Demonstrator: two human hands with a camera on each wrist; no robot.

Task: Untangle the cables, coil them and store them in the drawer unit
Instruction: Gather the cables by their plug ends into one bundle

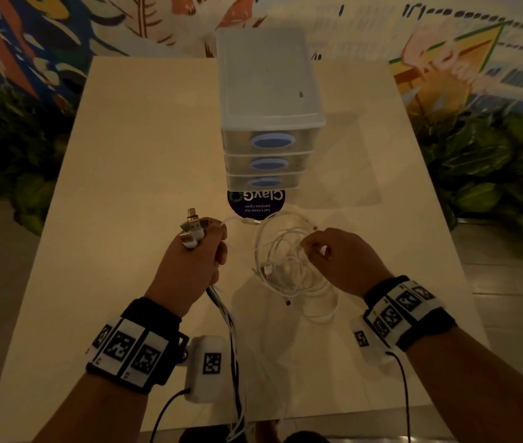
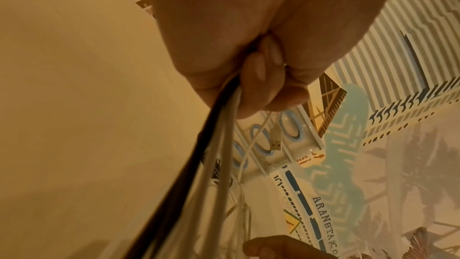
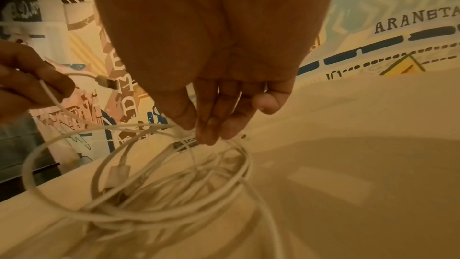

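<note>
My left hand (image 1: 201,247) grips a bunch of cables (image 1: 226,318) in its fist, with several plug ends (image 1: 191,233) sticking out above the knuckles. The white and black strands (image 2: 216,155) hang down past the wrist over the table's near edge. A tangled heap of white cables (image 1: 292,273) lies on the table to the right. My right hand (image 1: 317,247) pinches one white strand (image 3: 174,128) of that heap between thumb and fingertips (image 3: 209,135). The clear drawer unit (image 1: 269,123) with three blue-handled drawers, all closed, stands behind.
A round dark sticker (image 1: 255,203) lies on the cream table (image 1: 125,187) just in front of the drawer unit. The table's near edge (image 1: 317,417) is close to my wrists. A painted wall and green plants surround the table.
</note>
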